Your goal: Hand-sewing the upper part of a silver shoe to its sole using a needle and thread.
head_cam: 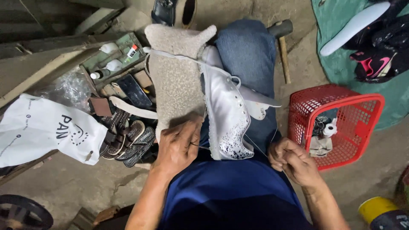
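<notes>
left hand (179, 147) grips white shoe (228, 115); right hand (292, 162) pinches, seemingly, thread (255, 147).

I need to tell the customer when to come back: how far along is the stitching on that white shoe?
Done: cannot tell; no finished seam shows. In hand: the white shoe lies on the lap beside a fuzzy beige cloth; the left hand works at its sole edge, and the right hand pulls a thread taut. Left: probably most of the sole edge, though the far side is hidden.
</notes>
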